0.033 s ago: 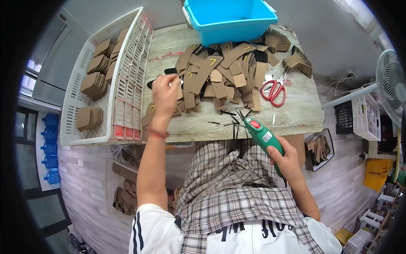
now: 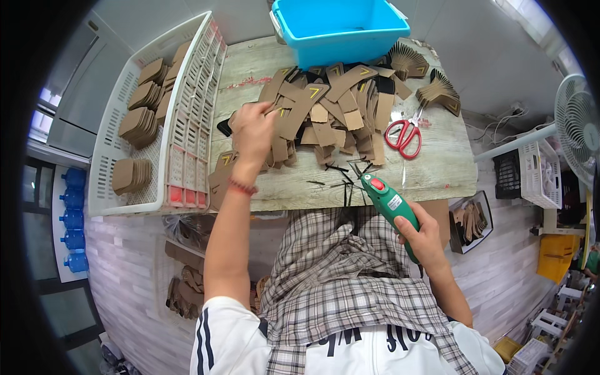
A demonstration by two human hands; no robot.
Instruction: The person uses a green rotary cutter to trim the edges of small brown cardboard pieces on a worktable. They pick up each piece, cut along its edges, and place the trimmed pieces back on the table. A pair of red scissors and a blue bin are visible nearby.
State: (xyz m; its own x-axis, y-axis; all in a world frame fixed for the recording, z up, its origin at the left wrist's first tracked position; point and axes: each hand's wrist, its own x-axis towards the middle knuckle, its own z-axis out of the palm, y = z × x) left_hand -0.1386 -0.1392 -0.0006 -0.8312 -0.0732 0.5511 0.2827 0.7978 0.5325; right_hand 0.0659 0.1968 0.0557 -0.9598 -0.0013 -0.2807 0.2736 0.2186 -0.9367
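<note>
My right hand is wrapped round green electric scissors with a red button. Their metal blades point up and left over the table's near edge, beside small black scraps. At the left side of a heap of brown strap-like pieces, some with yellow V marks, is my left hand. Its fingers are curled together; whatever they may hold is hidden beneath them. A dark piece end shows just left of that hand, and more brown pieces lie near its wrist.
Left on the table stands a white plastic crate with stacked brown pieces. A blue bin is at the back. Red-handled scissors lie right of the heap, near fanned stacks. A fan stands far right.
My left hand has shifted slightly right, toward the heap, and now covers the spot where a black piece end showed. My right hand and the electric scissors stay in place.
</note>
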